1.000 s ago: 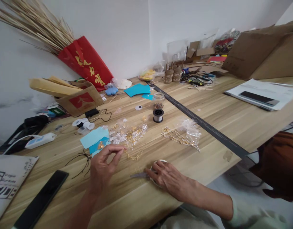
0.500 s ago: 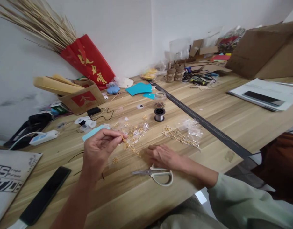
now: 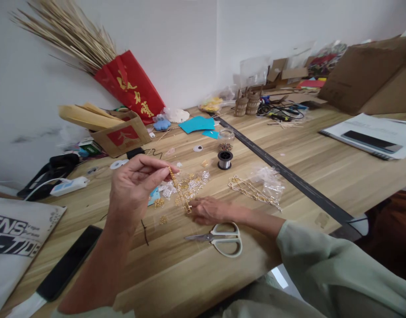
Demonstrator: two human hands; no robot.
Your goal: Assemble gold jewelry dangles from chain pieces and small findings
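My left hand (image 3: 133,187) is raised above the table, its thumb and forefinger pinching the top of a thin gold chain (image 3: 175,182). From that pinch the chain slants down to the right, towards my right hand (image 3: 209,209). The right hand stays low over the table with fingers curled, close to the chain's lower end. Its fingertips are mostly hidden, so I cannot tell whether they grip the chain. Behind the chain lie small gold and silver findings (image 3: 196,184). Scissors with pale handles (image 3: 227,238) lie just below my right hand.
A spool of wire (image 3: 224,160) stands beyond the findings, with a glass jar of beads (image 3: 226,140) behind it. More chains (image 3: 252,191) lie beside a clear plastic bag (image 3: 272,181) on the right. A black phone (image 3: 69,263) rests at front left.
My left hand has risen, lifting the gold chain and drawing it straighter. The right hand has moved left, closer to the chain's lower end. The whole view has shifted slightly.
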